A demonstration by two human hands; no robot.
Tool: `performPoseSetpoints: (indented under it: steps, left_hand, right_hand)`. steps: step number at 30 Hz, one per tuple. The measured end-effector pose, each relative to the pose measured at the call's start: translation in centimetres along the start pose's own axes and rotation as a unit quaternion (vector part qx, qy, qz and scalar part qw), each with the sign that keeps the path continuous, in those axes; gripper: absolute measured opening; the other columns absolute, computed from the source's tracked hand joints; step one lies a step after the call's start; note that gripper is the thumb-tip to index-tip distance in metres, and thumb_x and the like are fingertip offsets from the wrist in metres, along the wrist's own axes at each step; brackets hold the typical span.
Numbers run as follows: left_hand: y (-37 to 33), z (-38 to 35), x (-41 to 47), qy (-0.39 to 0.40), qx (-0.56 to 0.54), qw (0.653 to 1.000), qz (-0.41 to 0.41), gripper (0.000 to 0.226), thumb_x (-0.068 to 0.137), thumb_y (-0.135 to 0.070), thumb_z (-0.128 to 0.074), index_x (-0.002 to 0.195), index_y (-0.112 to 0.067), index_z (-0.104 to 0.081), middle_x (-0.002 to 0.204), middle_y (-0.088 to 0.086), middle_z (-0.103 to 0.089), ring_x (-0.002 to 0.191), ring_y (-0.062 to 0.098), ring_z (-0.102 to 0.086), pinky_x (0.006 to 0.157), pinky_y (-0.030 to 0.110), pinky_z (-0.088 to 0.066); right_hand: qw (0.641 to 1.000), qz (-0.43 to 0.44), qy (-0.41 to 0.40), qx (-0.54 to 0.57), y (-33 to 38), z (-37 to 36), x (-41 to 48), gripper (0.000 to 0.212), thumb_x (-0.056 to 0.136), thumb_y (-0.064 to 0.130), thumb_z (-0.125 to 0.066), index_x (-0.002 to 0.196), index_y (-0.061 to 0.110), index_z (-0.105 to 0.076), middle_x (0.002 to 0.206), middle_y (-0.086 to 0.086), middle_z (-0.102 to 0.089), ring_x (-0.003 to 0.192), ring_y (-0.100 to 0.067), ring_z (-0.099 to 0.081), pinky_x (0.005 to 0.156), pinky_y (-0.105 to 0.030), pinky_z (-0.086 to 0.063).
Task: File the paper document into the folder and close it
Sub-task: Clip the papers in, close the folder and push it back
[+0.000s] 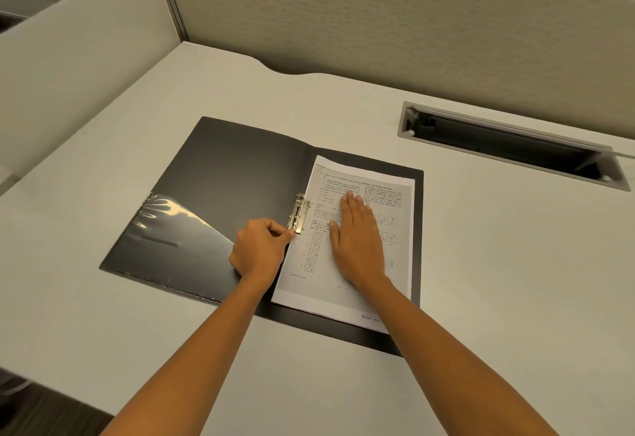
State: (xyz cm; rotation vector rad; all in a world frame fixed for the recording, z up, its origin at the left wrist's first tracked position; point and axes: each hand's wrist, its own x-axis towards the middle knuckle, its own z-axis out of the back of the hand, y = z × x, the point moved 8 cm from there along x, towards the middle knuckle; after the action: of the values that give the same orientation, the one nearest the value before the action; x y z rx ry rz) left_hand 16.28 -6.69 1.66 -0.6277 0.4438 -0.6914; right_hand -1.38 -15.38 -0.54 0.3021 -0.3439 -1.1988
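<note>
Right hand [355,239]: lay flat, fingers spread, pressing the paper document [347,239]. Left hand [263,250]: fingertips pinched the near end of the metal clip [299,213] at the spine. Document: sat inside the open black folder [223,174], on its right leaf. Folder: lay open mid-bench [481,263], clear pocket [175,232] on its left leaf.

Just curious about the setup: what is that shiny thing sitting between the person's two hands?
In the head view, a metal clip on the folder spine lies between the left hand and the right hand, at the paper's edge.
</note>
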Motion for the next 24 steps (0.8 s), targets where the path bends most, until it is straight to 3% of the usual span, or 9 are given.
performPoseSetpoints:
  steps: [9, 14, 18, 24]
  left_hand:
    - [0.7, -0.4, 0.2, 0.010, -0.026, 0.999, 0.030, 0.022, 0.079, -0.042, -0.069, 0.081, -0.021, -0.070, 0.085, 0.001, -0.071, 0.067, 0.016, -0.058, 0.051, 0.022, -0.039]
    - [0.7, -0.5, 0.2, 0.017, -0.016, 0.999, 0.029, 0.022, 0.078, -0.043, -0.069, 0.080, -0.021, -0.070, 0.086, 0.001, -0.071, 0.069, 0.017, -0.059, 0.058, 0.028, -0.047]
    - [1.0, -0.5, 1.2, 0.078, -0.032, 0.994, 0.064, 0.027, 0.072, -0.044, -0.075, 0.073, -0.017, -0.071, 0.079, 0.003, -0.070, 0.073, 0.022, -0.062, 0.071, 0.040, -0.056]
    - [0.8, -0.1, 1.7, 0.094, 0.002, 0.993, 0.074, 0.025, 0.071, -0.043, -0.076, 0.060, -0.023, -0.066, 0.073, 0.003, -0.069, 0.074, 0.023, -0.063, 0.080, 0.045, -0.055]
  right_hand:
    - [1.000, 0.004, 0.005, 0.005, 0.0, 0.1, -0.1, 0.060, 0.098, 0.044, -0.027, 0.150, 0.020, -0.009, 0.160, 0.002, -0.008, 0.147, -0.016, -0.003, 0.116, -0.029, 0.007]
    - [1.000, 0.003, 0.008, 0.009, 0.0, 0.0, -0.1, 0.060, 0.098, 0.044, -0.027, 0.150, 0.020, -0.009, 0.160, 0.002, -0.008, 0.147, -0.016, -0.003, 0.117, -0.030, 0.005]
    - [1.000, 0.005, 0.008, 0.013, 0.1, 0.1, -0.2, 0.060, 0.098, 0.044, -0.028, 0.150, 0.019, -0.010, 0.160, 0.001, -0.009, 0.147, -0.016, -0.004, 0.118, -0.031, 0.004]
    - [1.000, 0.006, 0.011, 0.020, 0.1, 0.1, -0.2, 0.060, 0.098, 0.043, -0.028, 0.150, 0.019, -0.011, 0.160, 0.002, -0.009, 0.147, -0.016, -0.004, 0.119, -0.032, 0.002]
